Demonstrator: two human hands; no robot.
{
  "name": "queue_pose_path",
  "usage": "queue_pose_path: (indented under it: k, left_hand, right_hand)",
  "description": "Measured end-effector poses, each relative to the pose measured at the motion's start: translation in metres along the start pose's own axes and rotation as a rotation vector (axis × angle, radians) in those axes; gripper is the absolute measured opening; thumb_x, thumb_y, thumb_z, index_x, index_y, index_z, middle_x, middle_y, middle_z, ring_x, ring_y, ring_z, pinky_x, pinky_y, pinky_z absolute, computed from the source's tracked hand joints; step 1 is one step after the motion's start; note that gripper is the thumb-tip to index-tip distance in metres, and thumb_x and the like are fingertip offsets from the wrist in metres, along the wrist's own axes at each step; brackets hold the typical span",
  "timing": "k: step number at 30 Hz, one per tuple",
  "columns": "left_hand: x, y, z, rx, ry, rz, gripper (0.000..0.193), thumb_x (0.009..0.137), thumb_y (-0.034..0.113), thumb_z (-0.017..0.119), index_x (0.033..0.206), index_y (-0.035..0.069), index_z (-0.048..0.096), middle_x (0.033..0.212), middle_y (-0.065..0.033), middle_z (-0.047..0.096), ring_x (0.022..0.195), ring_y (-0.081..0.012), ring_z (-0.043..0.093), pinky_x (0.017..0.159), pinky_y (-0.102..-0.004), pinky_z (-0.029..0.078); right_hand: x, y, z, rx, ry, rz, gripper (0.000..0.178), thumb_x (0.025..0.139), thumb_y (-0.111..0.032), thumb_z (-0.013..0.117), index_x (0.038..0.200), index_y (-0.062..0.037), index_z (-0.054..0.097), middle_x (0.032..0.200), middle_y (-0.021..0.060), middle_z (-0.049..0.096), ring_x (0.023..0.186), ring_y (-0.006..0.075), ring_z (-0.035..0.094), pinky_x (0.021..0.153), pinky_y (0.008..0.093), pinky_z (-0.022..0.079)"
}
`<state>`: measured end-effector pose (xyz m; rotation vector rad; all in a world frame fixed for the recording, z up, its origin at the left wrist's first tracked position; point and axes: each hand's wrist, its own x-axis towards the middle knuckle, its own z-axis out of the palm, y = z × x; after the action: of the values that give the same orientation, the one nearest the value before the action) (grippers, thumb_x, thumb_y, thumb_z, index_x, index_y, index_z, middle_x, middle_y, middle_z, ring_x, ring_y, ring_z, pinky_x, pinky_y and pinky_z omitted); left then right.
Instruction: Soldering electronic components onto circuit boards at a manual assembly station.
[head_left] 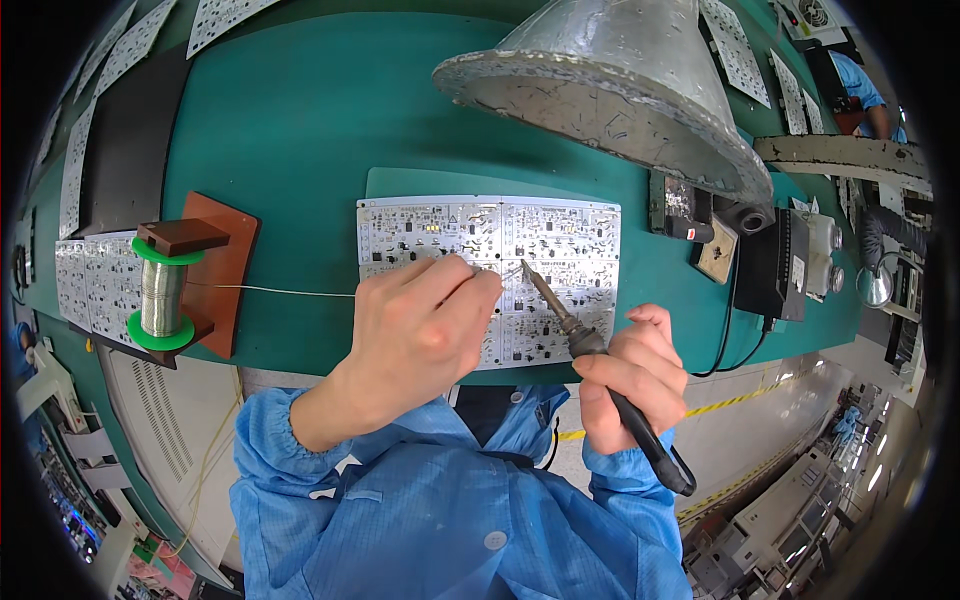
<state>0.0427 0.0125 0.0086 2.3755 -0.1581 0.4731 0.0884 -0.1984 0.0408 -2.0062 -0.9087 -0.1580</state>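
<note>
A white circuit board panel, split into quarters and covered with small parts, lies on the green mat in front of me. My left hand is closed over the panel's left half, pinching solder wire that runs back to a spool with green flanges. My right hand grips a soldering iron by its dark handle. The iron's tip touches or hovers just over the panel near its middle, close to the wire's end; I cannot tell which.
A metal fume hood hangs over the far right of the bench. Right of the panel are a tip-cleaning sponge and a black soldering station. The spool stands on a brown holder. More circuit boards lie at the left.
</note>
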Motion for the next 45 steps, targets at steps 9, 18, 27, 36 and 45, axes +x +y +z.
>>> queue_pose_path:
  k: [9, 18, 27, 36, 45]
  left_hand:
    - [-0.003, 0.0, -0.01, -0.042, 0.076, -0.009, 0.015, 0.067, -0.004, 0.068, 0.079, 0.003, 0.065, 0.066, -0.0037, 0.053, 0.052, -0.0188, 0.055, 0.044, -0.0307, 0.042]
    - [-0.014, -0.008, -0.023, -0.125, 0.16, -0.106, 0.018, 0.066, -0.005, 0.071, 0.08, 0.004, 0.066, 0.067, -0.0048, 0.054, 0.051, -0.0209, 0.054, 0.044, -0.031, 0.041]
    - [0.002, -0.003, -0.01, -0.048, 0.004, 0.029, 0.014, 0.068, -0.003, 0.071, 0.079, 0.004, 0.067, 0.067, -0.0054, 0.057, 0.054, -0.0213, 0.056, 0.046, -0.0308, 0.042]
    - [0.007, -0.005, -0.004, 0.004, -0.028, 0.022, 0.012, 0.07, 0.0, 0.071, 0.079, 0.006, 0.067, 0.067, -0.0042, 0.056, 0.055, -0.0211, 0.057, 0.047, -0.0314, 0.043]
    - [0.006, -0.005, -0.004, -0.002, -0.031, 0.018, 0.011, 0.071, -0.001, 0.071, 0.079, 0.005, 0.067, 0.067, -0.0044, 0.055, 0.054, -0.0212, 0.057, 0.046, -0.0318, 0.043]
  right_hand:
    - [-0.004, 0.001, 0.0, 0.037, 0.037, 0.002, 0.017, 0.079, -0.021, 0.066, 0.077, -0.004, 0.067, 0.057, 0.0049, 0.051, 0.056, 0.0192, 0.048, 0.083, 0.0466, 0.042]
    - [-0.045, 0.056, -0.013, -0.184, 0.494, 0.209, 0.041, 0.093, -0.022, 0.055, 0.125, 0.0037, 0.053, 0.102, 0.0212, 0.063, 0.097, 0.0288, 0.058, 0.091, 0.0434, 0.044]
    - [-0.019, 0.03, -0.022, 0.071, 0.225, 0.081, 0.022, 0.084, -0.02, 0.065, 0.088, 0.0014, 0.066, 0.067, 0.0096, 0.06, 0.065, 0.0238, 0.055, 0.081, 0.0445, 0.044]
    - [0.002, 0.012, -0.009, 0.1, 0.002, 0.036, 0.025, 0.082, -0.027, 0.069, 0.078, -0.0027, 0.066, 0.06, 0.0059, 0.054, 0.058, 0.02, 0.05, 0.084, 0.0458, 0.042]
    - [0.005, 0.012, -0.005, 0.101, -0.012, 0.041, 0.024, 0.082, -0.027, 0.069, 0.078, -0.0028, 0.065, 0.059, 0.0053, 0.054, 0.057, 0.0195, 0.05, 0.082, 0.0451, 0.043]
